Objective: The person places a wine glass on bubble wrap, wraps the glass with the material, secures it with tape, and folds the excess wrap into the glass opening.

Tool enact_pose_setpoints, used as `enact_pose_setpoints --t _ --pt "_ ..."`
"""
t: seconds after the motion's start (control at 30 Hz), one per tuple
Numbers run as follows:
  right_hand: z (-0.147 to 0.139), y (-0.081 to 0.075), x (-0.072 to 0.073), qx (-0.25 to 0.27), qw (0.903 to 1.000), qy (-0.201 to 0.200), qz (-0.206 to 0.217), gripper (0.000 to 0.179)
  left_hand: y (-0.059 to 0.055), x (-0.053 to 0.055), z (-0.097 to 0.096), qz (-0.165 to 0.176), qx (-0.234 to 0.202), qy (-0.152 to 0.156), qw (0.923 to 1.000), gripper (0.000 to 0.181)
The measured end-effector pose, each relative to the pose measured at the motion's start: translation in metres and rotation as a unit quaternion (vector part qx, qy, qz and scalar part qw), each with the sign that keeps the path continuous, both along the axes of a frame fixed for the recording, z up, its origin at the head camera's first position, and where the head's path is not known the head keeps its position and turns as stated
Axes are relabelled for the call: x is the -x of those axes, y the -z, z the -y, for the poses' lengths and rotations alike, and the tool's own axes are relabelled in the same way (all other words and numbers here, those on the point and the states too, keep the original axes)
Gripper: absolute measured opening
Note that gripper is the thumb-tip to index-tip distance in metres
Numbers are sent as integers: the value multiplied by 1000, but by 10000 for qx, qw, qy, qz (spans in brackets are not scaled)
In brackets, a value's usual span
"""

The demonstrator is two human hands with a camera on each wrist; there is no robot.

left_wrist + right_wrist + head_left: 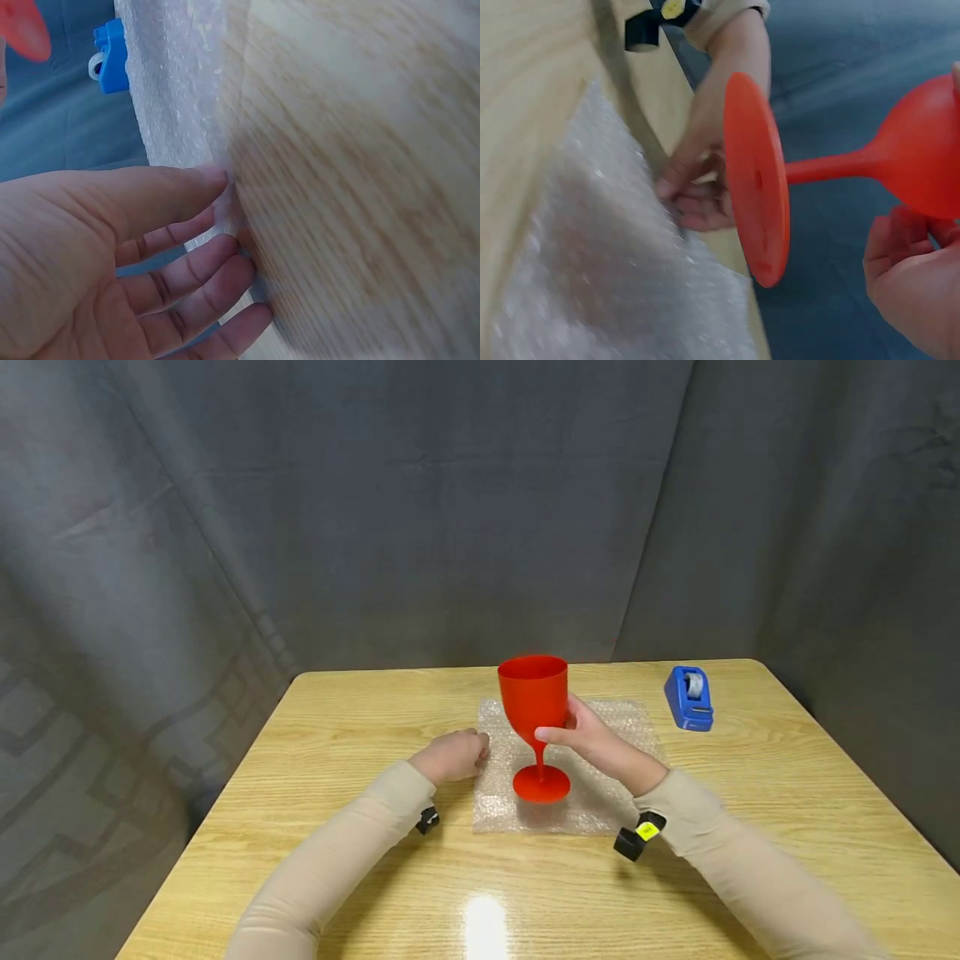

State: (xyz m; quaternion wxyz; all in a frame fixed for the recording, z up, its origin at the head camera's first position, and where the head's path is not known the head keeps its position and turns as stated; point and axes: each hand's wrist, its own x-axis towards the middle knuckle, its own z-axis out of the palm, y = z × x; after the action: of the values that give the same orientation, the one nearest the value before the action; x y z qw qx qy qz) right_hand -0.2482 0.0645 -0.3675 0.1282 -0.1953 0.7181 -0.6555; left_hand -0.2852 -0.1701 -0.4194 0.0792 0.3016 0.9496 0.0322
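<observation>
A red plastic goblet stands upright in the air over a sheet of bubble wrap. My right hand grips the lower part of its bowl, thumb across the front. In the right wrist view the underside of the goblet's round base faces the camera, with the stem behind it. At the sheet's left edge, my left hand pinches the bubble wrap between thumb and fingers. The left wrist view shows the thumb at that edge, the other fingers bent beside it near the tabletop.
A blue tape dispenser with a roll of tape sits at the back right of the wooden table, beyond the bubble wrap. Grey curtains hang behind the table and along both sides.
</observation>
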Motion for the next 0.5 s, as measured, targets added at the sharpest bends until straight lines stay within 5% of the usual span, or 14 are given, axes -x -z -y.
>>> enact_pose_setpoints --t 0.27,0.5 --pt "18 23 4 1100 9894 -251 912 67 2 2 -2 -28 61 96 9999 10" --pt "28 34 11 1201 9781 342 1668 53 1 2 -2 -51 93 -8 9999 11"
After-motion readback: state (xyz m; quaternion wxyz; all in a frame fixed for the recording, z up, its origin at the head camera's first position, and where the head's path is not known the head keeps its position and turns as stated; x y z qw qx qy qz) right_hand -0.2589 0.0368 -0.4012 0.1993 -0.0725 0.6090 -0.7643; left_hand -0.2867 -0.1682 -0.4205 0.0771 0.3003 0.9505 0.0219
